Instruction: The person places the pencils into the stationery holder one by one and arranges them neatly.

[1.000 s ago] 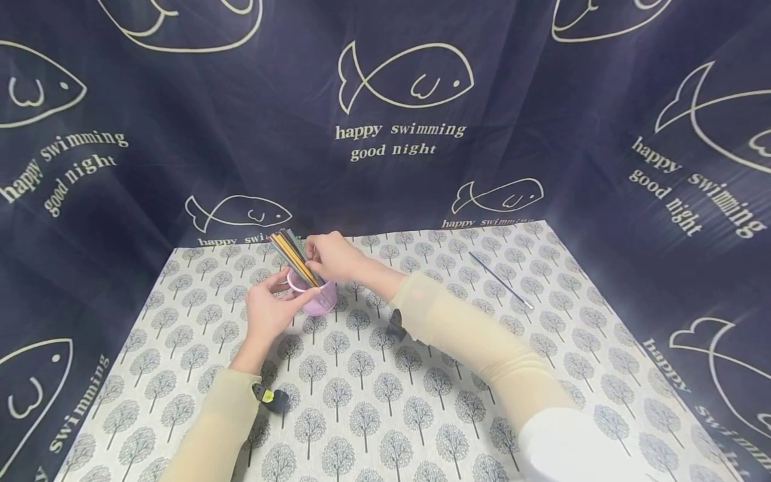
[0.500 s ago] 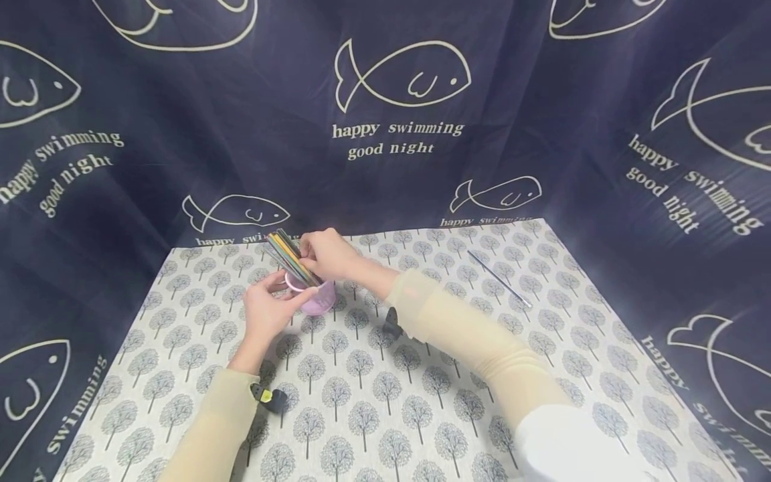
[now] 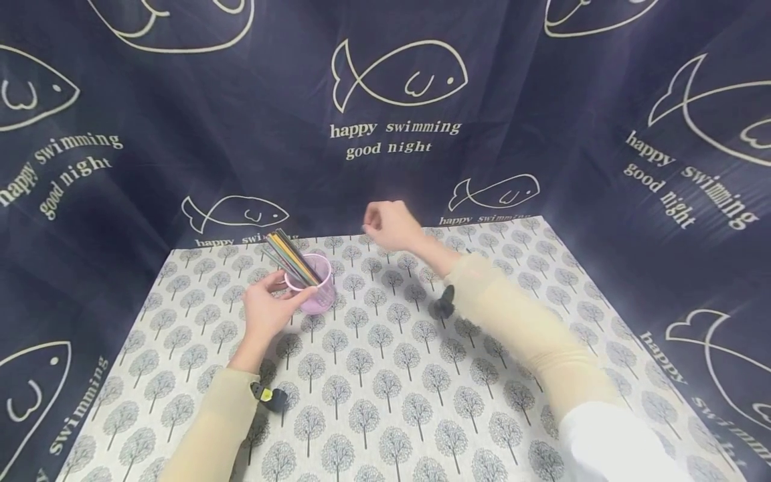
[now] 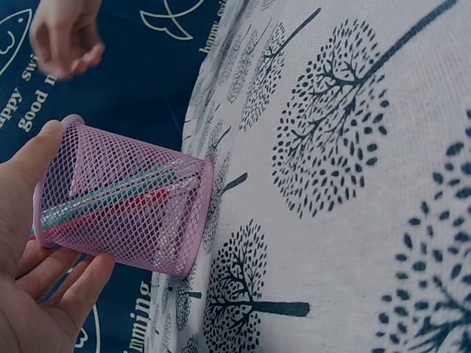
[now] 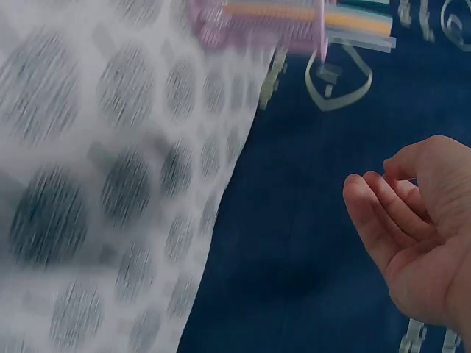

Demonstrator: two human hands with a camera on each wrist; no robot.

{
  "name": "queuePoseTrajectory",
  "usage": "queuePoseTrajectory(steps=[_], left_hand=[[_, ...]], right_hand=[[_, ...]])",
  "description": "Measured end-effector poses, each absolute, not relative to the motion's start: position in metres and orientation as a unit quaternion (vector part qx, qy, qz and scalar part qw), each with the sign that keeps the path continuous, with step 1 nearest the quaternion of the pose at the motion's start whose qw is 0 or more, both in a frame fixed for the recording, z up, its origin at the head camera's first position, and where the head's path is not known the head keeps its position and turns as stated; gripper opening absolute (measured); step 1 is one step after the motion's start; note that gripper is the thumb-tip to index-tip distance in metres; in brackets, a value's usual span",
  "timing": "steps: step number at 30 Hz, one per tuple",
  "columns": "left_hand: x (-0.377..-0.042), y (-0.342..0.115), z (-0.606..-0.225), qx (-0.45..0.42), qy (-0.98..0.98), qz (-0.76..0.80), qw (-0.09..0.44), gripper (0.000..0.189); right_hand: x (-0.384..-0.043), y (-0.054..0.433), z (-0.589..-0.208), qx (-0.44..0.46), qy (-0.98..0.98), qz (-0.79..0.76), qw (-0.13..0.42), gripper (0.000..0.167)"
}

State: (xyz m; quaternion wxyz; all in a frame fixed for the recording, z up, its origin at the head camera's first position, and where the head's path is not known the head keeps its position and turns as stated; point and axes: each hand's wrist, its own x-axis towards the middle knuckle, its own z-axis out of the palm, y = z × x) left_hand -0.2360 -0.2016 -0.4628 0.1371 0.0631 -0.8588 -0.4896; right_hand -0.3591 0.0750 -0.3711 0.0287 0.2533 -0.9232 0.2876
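My left hand [image 3: 269,309] grips the rim of a pink mesh pen holder [image 3: 319,301], thumb on one side and fingers on the other. The holder stands upright on the patterned cloth. Several thin pencil-like sticks [image 3: 294,256], yellow, black and grey, lean out of it to the left. Through the mesh in the left wrist view, teal and red lengths show inside the pen holder [image 4: 125,195]. Up and to the right of the holder, my right hand [image 3: 394,225] is in the air with loosely curled fingers. Nothing shows between those fingers in the right wrist view.
A white cloth with grey trees [image 3: 361,402] covers the table. Behind it and at both sides hangs a dark blue curtain [image 3: 385,174] with fish drawings. My right forearm [image 3: 518,321] now covers most of the spot where a thin dark rod lay.
My right hand has left the sticks in the pen holder and moved up and right, away from it. My left hand keeps its grip on the holder.
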Motion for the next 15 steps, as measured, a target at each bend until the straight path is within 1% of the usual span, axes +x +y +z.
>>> queuePoseTrajectory(steps=[2,8,15], left_hand=[[-0.236,-0.202,-0.464,0.064,-0.860,-0.488,0.138,0.080],[-0.236,-0.201,-0.465,0.061,-0.860,-0.487,0.142,0.080],[-0.235,-0.201,-0.466,0.056,-0.858,-0.490,0.142,0.083]], right_hand=[[-0.363,0.097,-0.373,0.233,-0.929,0.286,0.034,0.007],[-0.371,0.159,-0.379,0.189,-0.946,0.251,0.074,0.007],[-0.370,0.213,-0.385,0.161,-0.955,0.228,0.096,0.010]])
